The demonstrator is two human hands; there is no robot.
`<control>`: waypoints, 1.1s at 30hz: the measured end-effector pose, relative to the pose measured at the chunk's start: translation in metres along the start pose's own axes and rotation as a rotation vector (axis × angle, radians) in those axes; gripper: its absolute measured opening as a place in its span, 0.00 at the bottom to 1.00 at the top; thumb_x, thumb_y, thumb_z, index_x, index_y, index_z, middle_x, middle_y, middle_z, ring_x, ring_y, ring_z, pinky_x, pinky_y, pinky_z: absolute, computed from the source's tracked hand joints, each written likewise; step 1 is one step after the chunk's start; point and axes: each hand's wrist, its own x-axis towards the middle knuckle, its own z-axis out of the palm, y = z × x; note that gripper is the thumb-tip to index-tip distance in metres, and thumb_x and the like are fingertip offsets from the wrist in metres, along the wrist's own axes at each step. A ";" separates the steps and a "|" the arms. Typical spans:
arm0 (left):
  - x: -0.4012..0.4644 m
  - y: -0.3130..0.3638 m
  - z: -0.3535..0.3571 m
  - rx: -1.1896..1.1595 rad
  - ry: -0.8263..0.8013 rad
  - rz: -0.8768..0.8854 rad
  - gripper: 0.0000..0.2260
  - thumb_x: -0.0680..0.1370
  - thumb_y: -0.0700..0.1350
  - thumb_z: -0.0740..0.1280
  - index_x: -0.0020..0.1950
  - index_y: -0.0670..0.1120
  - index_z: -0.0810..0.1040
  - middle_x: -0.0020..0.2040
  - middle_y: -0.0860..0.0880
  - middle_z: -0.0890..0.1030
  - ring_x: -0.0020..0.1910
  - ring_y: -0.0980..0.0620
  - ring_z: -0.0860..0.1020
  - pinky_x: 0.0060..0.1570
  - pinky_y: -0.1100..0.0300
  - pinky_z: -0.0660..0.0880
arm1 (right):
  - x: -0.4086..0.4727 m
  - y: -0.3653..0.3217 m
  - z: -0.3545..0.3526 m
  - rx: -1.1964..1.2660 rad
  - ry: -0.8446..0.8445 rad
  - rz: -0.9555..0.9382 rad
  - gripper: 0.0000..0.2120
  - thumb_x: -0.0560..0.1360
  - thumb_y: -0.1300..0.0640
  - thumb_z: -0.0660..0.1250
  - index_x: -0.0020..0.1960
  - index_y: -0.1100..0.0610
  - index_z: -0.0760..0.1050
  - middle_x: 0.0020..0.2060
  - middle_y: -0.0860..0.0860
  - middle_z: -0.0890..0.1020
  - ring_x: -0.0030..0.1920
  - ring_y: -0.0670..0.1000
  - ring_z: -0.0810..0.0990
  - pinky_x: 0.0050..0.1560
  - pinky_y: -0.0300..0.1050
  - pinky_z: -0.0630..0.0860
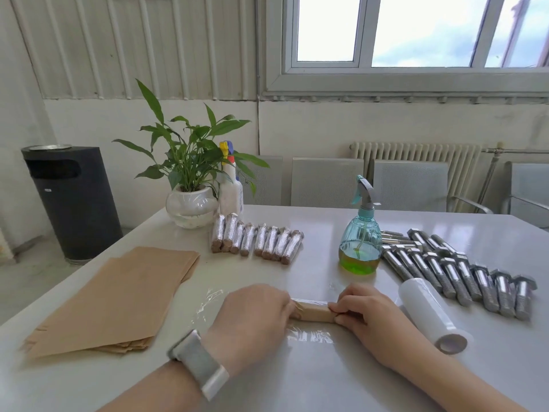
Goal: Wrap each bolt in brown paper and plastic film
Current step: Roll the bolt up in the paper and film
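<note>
Both hands (255, 315) on paper-wrapped bolt (315, 312)

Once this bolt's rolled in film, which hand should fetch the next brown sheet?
Left. The left hand is nearer the brown paper stack; the right hand sits by the film roll.

You get bright daylight from the white-framed window (416, 40), soft glare on the glossy white table (326, 233), edges slightly bowed.
</note>
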 end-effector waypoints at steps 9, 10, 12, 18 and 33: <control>0.018 -0.111 -0.016 -0.378 0.074 -0.572 0.08 0.79 0.45 0.65 0.44 0.44 0.81 0.37 0.51 0.84 0.35 0.50 0.80 0.37 0.59 0.75 | 0.000 0.000 0.000 0.025 -0.003 -0.011 0.03 0.75 0.60 0.72 0.46 0.55 0.84 0.42 0.40 0.76 0.47 0.38 0.73 0.49 0.25 0.65; 0.016 -0.118 -0.013 -0.216 0.045 -0.598 0.10 0.79 0.49 0.64 0.44 0.45 0.81 0.40 0.51 0.84 0.40 0.49 0.80 0.42 0.58 0.75 | 0.000 0.000 0.000 0.031 -0.004 -0.012 0.03 0.75 0.60 0.73 0.46 0.54 0.84 0.42 0.39 0.76 0.47 0.36 0.72 0.49 0.25 0.65; 0.013 -0.118 -0.007 0.022 -0.035 -0.604 0.17 0.81 0.58 0.57 0.47 0.48 0.77 0.47 0.51 0.81 0.48 0.48 0.78 0.45 0.57 0.72 | 0.001 0.000 0.000 0.038 -0.006 -0.012 0.03 0.74 0.60 0.73 0.46 0.54 0.84 0.42 0.39 0.76 0.47 0.34 0.71 0.49 0.25 0.65; 0.018 -0.109 0.008 0.072 -0.098 -0.543 0.16 0.79 0.64 0.56 0.47 0.54 0.73 0.57 0.49 0.76 0.61 0.46 0.76 0.58 0.53 0.69 | 0.001 0.001 -0.001 0.014 -0.013 -0.007 0.03 0.75 0.58 0.72 0.48 0.54 0.84 0.43 0.40 0.76 0.47 0.39 0.73 0.49 0.25 0.64; 0.050 -0.044 -0.053 -1.215 0.004 -0.345 0.09 0.82 0.46 0.63 0.44 0.44 0.68 0.28 0.48 0.68 0.18 0.55 0.64 0.19 0.69 0.58 | 0.003 0.003 -0.001 -0.005 -0.050 0.003 0.04 0.76 0.56 0.71 0.49 0.53 0.83 0.46 0.42 0.77 0.51 0.45 0.74 0.54 0.32 0.68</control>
